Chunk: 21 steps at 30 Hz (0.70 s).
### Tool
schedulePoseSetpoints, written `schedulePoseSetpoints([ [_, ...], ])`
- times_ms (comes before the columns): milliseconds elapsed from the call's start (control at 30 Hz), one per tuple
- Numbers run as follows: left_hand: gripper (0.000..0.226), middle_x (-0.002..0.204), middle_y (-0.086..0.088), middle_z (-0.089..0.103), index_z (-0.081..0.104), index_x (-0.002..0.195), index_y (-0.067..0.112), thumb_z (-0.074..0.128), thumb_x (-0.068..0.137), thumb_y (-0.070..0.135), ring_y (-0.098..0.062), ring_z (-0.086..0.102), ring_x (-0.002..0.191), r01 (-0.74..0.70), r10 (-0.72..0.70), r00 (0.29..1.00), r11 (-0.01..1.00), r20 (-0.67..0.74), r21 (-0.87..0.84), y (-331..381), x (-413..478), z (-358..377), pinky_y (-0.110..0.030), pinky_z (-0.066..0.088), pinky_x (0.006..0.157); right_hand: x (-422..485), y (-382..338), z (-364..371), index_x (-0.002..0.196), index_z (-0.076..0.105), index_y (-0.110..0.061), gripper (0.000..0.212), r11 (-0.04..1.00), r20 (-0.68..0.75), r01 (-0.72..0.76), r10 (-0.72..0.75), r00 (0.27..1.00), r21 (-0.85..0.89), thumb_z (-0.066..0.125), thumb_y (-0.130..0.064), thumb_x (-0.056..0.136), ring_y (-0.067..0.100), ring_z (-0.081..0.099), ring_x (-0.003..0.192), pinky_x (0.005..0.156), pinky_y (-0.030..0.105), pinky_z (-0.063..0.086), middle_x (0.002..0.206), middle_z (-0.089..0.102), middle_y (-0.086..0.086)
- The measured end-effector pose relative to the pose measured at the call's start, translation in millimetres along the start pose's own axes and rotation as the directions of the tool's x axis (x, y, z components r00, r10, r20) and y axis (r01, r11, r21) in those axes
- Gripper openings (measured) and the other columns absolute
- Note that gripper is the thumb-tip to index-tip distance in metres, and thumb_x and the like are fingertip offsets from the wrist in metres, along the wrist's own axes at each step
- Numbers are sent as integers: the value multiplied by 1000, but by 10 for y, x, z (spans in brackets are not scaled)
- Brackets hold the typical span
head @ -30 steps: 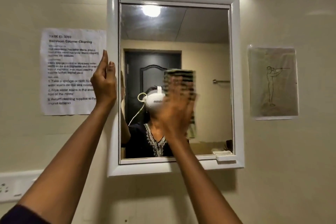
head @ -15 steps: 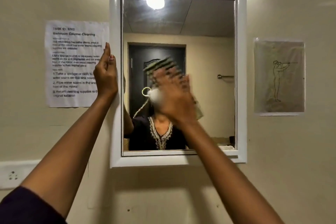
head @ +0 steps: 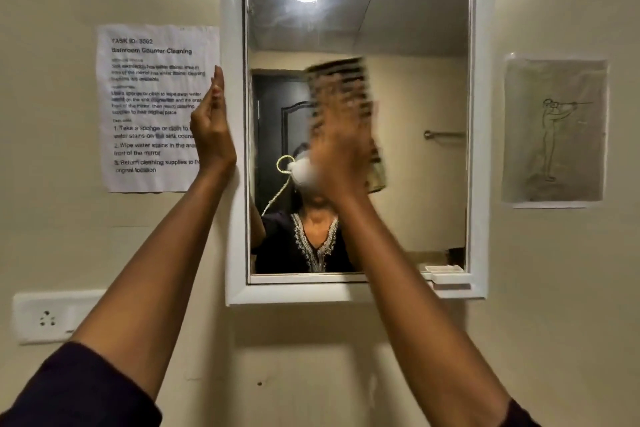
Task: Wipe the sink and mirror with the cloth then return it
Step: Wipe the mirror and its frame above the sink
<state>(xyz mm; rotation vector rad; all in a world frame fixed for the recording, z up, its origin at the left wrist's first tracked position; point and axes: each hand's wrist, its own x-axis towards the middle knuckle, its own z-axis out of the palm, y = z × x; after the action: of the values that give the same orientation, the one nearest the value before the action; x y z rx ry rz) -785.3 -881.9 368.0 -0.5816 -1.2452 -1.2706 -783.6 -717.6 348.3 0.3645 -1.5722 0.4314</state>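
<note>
right hand [head: 341, 152] presses the striped cloth [head: 337, 94] flat at mirror [head: 415, 80] centre; left hand [head: 213, 135], open-palmed, steadies the frame at 9 o'clock. next, wipe overlapping strokes toward 12.

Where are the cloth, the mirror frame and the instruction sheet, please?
cloth [head: 337, 87]: head view, striped upper part above the fingers.
mirror frame [head: 346, 293]: head view, bottom white rail.
instruction sheet [head: 149, 107]: head view, printed middle.

Single head-worn view, level, apparently close, facing the wall mirror [head: 356, 121].
</note>
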Motion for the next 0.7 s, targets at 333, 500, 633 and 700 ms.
schedulePoseSetpoints([
  [333, 50, 150, -7, 36, 31, 143, 13, 45, 95, 18, -10, 34, 136, 127, -121, 992, 980, -45, 153, 59, -155, 38, -11, 34, 106, -1355, -336, 130, 142, 33, -16, 64, 920, 334, 352, -390, 858, 170, 45, -12, 80, 22, 21, 142, 117, 47, 15, 149, 36, 5],
  [500, 52, 153, -10, 30, 25, 146, 14, 41, 97, 21, -21, 25, 142, 51, -16, 995, 926, -95, 373, -17, -279, 95, -20, 20, 113, -1543, 444, -150, 135, 45, -19, 52, 766, 395, 611, -634, 665, 202, 40, 0, 87, 21, 34, 137, 114, 49, 23, 141, 48, 1],
  [633, 51, 153, -14, 28, 23, 146, 13, 39, 98, 19, -26, 25, 142, 18, 27, 995, 893, -91, 451, -46, -301, 89, -24, 22, 112, -1358, 1058, -591, 137, 42, -22, 59, 916, 313, 387, -401, 861, 108, 42, 1, 82, 17, 33, 136, 115, 43, 22, 142, 41, -4],
  [700, 51, 152, -15, 31, 24, 146, 13, 39, 98, 20, -27, 29, 141, 16, 39, 994, 880, -106, 474, -47, -302, 101, -25, 24, 111, -1232, 1399, -819, 138, 37, -22, 66, 991, 263, 124, -133, 956, 54, 39, 0, 77, 17, 30, 137, 119, 37, 9, 143, 37, -3],
])
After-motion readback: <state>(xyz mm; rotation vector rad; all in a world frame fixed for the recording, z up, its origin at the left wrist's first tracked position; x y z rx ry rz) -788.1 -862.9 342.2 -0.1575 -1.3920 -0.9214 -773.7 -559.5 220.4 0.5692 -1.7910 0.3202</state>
